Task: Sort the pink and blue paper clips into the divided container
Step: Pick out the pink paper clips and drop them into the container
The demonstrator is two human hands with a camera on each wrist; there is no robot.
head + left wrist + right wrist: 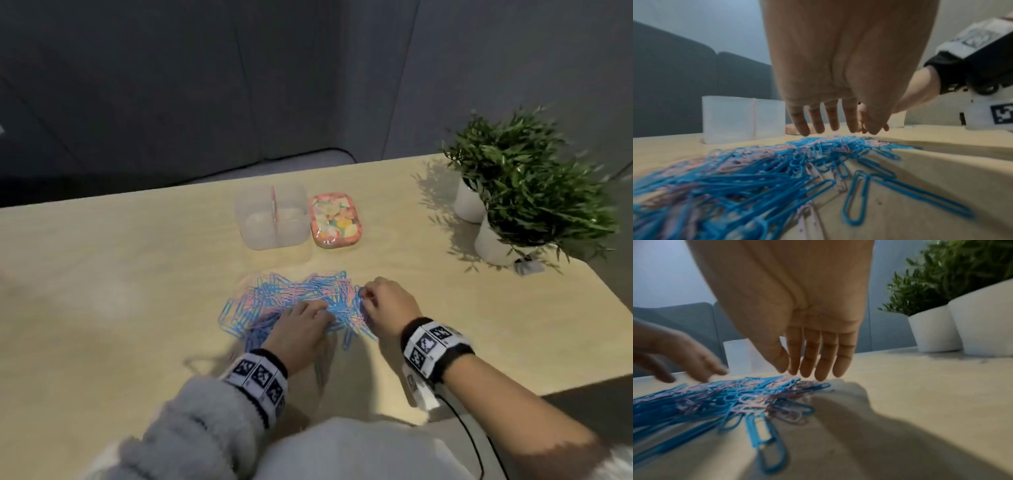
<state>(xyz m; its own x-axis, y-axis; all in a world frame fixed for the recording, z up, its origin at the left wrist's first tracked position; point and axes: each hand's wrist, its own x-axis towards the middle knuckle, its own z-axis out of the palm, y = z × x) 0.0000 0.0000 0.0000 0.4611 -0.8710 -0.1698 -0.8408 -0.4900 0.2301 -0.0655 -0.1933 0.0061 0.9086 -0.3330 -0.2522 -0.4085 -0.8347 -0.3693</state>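
A tangled pile of blue and pink paper clips (291, 301) lies on the wooden table (102, 274), seen close up in the left wrist view (777, 170) and the right wrist view (735, 399). The clear divided container (260, 236) stands just behind the pile, with a pinkish divider down its middle; it also shows beyond the clips (740, 120). My left hand (308, 313) reaches over the pile's near middle, fingers straight and spread (833, 125), tips at the clips. My right hand (368, 298) is at the pile's right edge, fingers pointing down (795, 368) and touching the top clips.
A floral tin (334, 219) lies right of the container. Two potted plants (527, 192) in white pots (937, 331) stand at the table's far right. A dark sofa (684, 81) sits behind the table. A cable (469, 442) runs from my right wristband.
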